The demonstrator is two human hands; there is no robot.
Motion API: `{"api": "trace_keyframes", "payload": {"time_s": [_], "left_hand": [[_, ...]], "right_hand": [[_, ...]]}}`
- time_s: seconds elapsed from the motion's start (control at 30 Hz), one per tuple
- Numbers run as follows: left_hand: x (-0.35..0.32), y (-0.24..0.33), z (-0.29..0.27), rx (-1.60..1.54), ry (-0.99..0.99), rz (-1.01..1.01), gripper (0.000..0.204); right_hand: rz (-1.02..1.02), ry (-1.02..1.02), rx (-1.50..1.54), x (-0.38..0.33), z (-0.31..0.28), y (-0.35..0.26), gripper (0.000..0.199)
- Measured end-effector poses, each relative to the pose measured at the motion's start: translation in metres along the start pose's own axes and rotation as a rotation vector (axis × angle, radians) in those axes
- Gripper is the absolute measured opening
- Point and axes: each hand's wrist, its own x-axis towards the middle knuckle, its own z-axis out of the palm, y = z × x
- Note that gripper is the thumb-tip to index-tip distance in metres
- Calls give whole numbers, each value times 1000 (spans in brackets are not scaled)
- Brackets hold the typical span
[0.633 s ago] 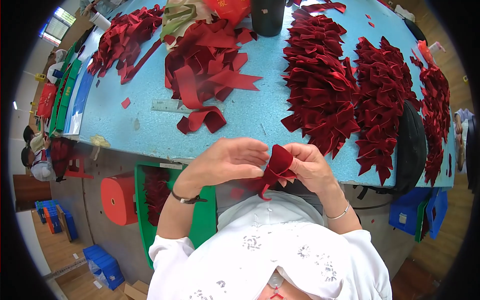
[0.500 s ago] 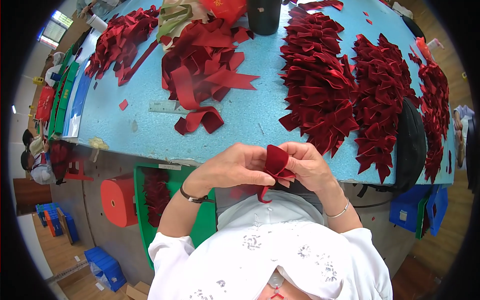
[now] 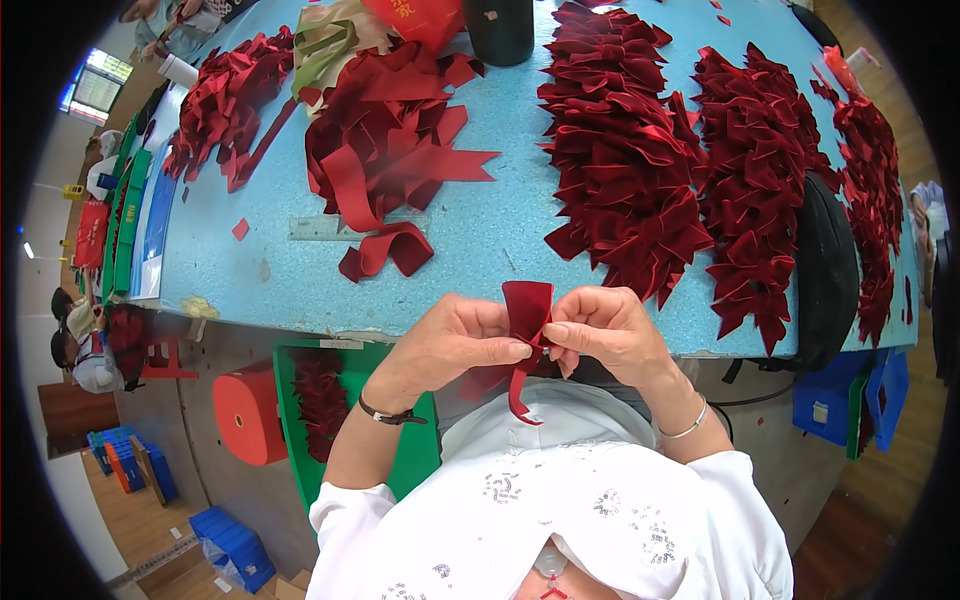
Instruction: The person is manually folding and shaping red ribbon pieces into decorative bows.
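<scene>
Between my hands, just off the table's near edge, is a dark red velvet ribbon (image 3: 529,305), folded at the top with a loose tail hanging below. My left hand (image 3: 455,345) pinches it from the left, thumb laid across its side. From the right, my right hand (image 3: 610,335) has thumb and fingertips closed at the ribbon's middle. The exact fold under the fingers is hidden. Beyond my hands lies a loose heap of cut red ribbon strips (image 3: 375,150), and to the right a long pile of finished-looking red bows (image 3: 625,170).
More bows (image 3: 750,200) lie beside a black bag (image 3: 825,280) at the right edge. A clear ruler (image 3: 330,228), a black cup (image 3: 500,30) and another ribbon heap (image 3: 230,100) are on the blue table (image 3: 270,285). Below stand a green crate (image 3: 400,450) and a red roll (image 3: 248,418).
The ribbon's upper part stands taller and straighter between my hands, and my right thumb has shifted onto its middle. The view has turned slightly.
</scene>
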Motion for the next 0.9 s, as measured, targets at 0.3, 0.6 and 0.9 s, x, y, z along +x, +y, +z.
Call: {"api": "trace_keyframes", "payload": {"time_s": [0.3, 0.6, 0.9], "left_hand": [[2, -18, -13, 27, 40, 20, 18], [2, -8, 1, -54, 61, 49, 19], [2, -13, -3, -69, 78, 58, 25]], "right_hand": [[-69, 40, -27, -2, -1, 2, 10], [-71, 82, 73, 1, 4, 2, 10], [-216, 154, -153, 3, 5, 10, 9]]}}
